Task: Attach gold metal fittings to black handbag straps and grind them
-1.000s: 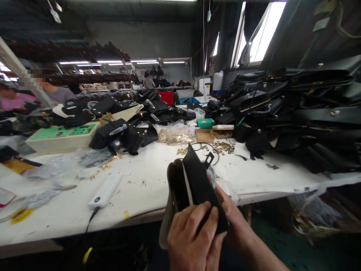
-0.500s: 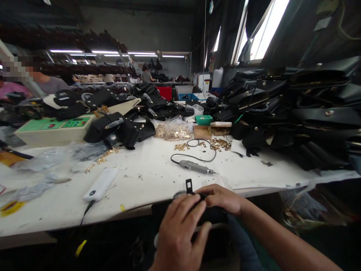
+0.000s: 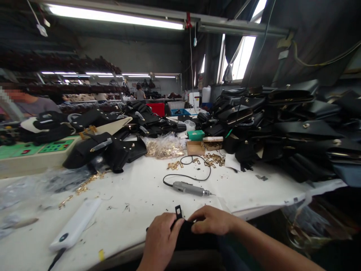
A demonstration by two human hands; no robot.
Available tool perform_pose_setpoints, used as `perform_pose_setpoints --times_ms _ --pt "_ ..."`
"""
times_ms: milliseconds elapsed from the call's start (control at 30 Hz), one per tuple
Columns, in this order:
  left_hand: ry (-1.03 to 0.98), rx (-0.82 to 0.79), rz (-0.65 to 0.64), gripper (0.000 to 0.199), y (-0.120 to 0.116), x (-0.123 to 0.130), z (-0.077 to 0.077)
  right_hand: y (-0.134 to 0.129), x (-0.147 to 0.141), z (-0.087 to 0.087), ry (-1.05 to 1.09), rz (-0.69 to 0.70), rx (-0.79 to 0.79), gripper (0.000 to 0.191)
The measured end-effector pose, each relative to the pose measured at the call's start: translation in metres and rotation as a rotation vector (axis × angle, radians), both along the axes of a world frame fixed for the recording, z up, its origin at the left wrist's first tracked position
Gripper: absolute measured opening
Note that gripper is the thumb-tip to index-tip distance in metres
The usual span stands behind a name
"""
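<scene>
Black bag point(image 3: 197, 238) in left hand point(image 3: 163, 234) and right hand point(image 3: 213, 220), wall label point(image 3: 283, 55) illegible

Site: bag workshop. Evidence: heaped black leather-look flap bags point(image 3: 306, 129), loose gold-coloured metal fittings point(image 3: 216, 160), grey cylindrical corded power tool point(image 3: 187, 188) on white worktable point(image 3: 118, 230); long white tube light point(image 3: 115, 17) overhead.

From my remote view, I have a white tabletop point(image 3: 135, 192) scattered with small dark specks. Near its middle lies a slim grey cylindrical power tool point(image 3: 189, 188) with a looped black cord point(image 3: 167, 184). Beyond it I see loose gold-coloured metal pieces point(image 3: 216, 160) and a clear plastic bag point(image 3: 165, 146) of them. A white oblong plastic device point(image 3: 76, 224) lies left; glossy black handbags point(image 3: 299, 130) are heaped right.
</scene>
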State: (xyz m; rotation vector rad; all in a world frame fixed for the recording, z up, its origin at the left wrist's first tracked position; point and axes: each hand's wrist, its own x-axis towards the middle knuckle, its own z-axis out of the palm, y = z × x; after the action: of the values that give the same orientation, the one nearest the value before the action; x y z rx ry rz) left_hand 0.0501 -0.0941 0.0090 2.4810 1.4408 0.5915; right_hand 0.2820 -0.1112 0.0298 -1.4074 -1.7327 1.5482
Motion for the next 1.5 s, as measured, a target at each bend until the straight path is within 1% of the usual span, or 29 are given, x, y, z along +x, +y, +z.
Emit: perform_pose_setpoints --times_ms 67,133,167,233,300,333,467,567,667,733,833,900,1000,1167,1367,1433,1500 --pt "0.031 -0.088 0.022 0.034 0.01 0.001 -0.002 0.017 0.008 0.012 -0.11 -0.015 0.134 0.044" --pt "0.062 -0.196 0.031 0.036 0.016 0.003 -0.003 0.042 0.013 0.02 -0.137 -0.104 0.208 0.041" --pt "0.065 -0.257 0.015 0.037 0.018 0.004 -0.003 0.057 0.014 0.022 -0.151 -0.163 0.239 0.037" --pt "0.048 -0.365 -0.039 0.036 0.021 0.006 -0.005 0.093 0.016 0.018 -0.231 -0.267 0.297 0.027" --pt "0.034 -0.432 -0.071 0.034 0.023 0.007 -0.01 0.13 0.016 0.007 -0.351 -0.341 0.332 0.022" --pt "0.035 -0.454 -0.066 0.034 0.024 0.007 -0.014 0.149 0.016 -0.001 -0.397 -0.362 0.332 0.022" --pt "0.049 -0.497 -0.046 0.032 0.028 0.003 -0.031 0.211 0.013 -0.035 -0.512 -0.393 0.309 0.03" --pt "0.042 -0.518 -0.053 0.031 0.031 -0.001 -0.041 0.245 0.009 -0.056 -0.607 -0.395 0.308 0.036" --pt "-0.021 -0.56 -0.047 0.032 0.034 -0.006 -0.047 0.268 0.006 -0.067 -0.685 -0.361 0.314 0.04" --pt "-0.073 -0.595 -0.05 0.033 0.036 -0.008 -0.048 0.278 0.007 -0.07 -0.718 -0.318 0.318 0.044" --pt "-0.153 -0.65 -0.062 0.033 0.039 -0.01 -0.048 0.285 0.01 -0.07 -0.749 -0.254 0.334 0.051" --pt "-0.205 -0.673 -0.07 0.032 0.04 -0.011 -0.048 0.286 0.011 -0.069 -0.765 -0.225 0.345 0.047" --pt "-0.256 -0.685 -0.073 0.031 0.041 -0.012 -0.048 0.285 0.013 -0.069 -0.782 -0.207 0.349 0.035" --pt "-0.309 -0.711 -0.07 0.031 0.041 -0.013 -0.05 0.289 0.015 -0.072 -0.774 -0.188 0.353 0.034" --pt "-0.371 -0.73 -0.07 0.029 0.04 -0.014 -0.053 0.296 0.019 -0.071 -0.706 -0.211 0.337 0.028" --pt "-0.393 -0.73 -0.057 0.028 0.04 -0.013 -0.053 0.294 0.019 -0.068 -0.673 -0.247 0.346 0.027" --pt "-0.429 -0.72 -0.043 0.025 0.04 -0.012 -0.051 0.285 0.017 -0.063 -0.633 -0.291 0.37 0.021"
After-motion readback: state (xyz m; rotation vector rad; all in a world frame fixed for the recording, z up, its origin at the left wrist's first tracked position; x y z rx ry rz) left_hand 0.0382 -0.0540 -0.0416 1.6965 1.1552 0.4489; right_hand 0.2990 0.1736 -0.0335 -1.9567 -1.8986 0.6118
